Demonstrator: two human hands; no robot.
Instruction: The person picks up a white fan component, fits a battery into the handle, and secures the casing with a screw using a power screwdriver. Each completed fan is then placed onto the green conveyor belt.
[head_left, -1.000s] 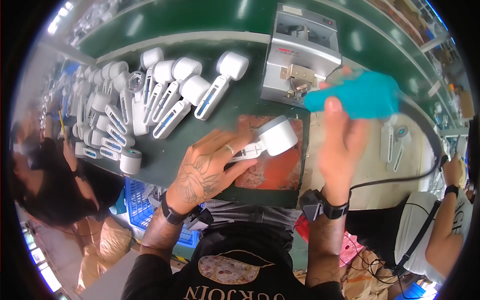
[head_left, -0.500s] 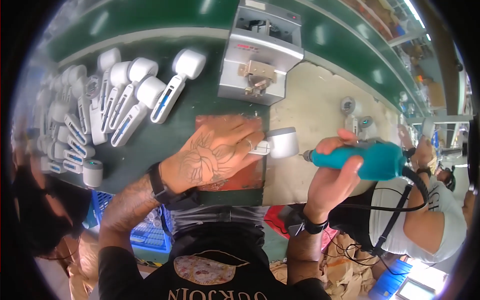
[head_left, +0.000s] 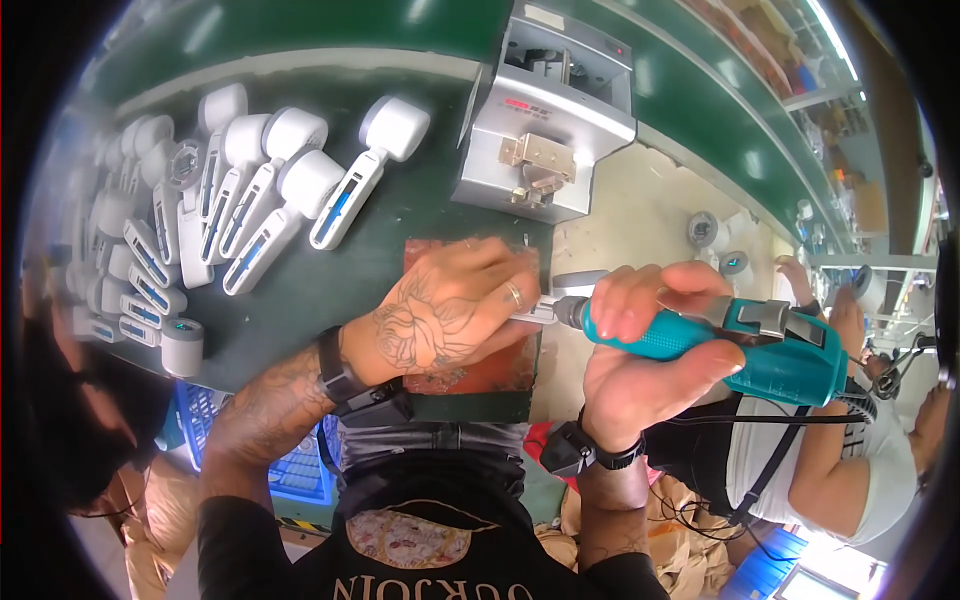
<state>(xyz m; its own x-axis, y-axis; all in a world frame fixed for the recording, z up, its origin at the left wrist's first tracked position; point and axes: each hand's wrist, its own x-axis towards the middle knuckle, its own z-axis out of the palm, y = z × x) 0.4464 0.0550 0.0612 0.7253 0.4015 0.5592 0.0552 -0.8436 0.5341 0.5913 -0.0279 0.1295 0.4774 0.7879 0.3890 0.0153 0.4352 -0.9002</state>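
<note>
My left hand is closed around the handle of a white long-handled device with a drum-shaped head, holding it over a reddish-brown pad. My fingers hide most of that handle. In my right hand is a teal electric screwdriver, gripped around its body and pointing left. The screwdriver's nose meets the device at the neck end of the handle. Whether the bit sits on a screw cannot be made out. The screwdriver and my right fingers cover much of the device's head.
Many similar white devices lie crowded on the green table at left. A silver-grey machine stands at the back, with two more round-headed devices to its right. A blue crate is below the table edge. People sit on both sides.
The screwdriver has moved left, from beside the device's head onto its neck end, and turned in my right hand. The device has rotated so its head is less visible.
</note>
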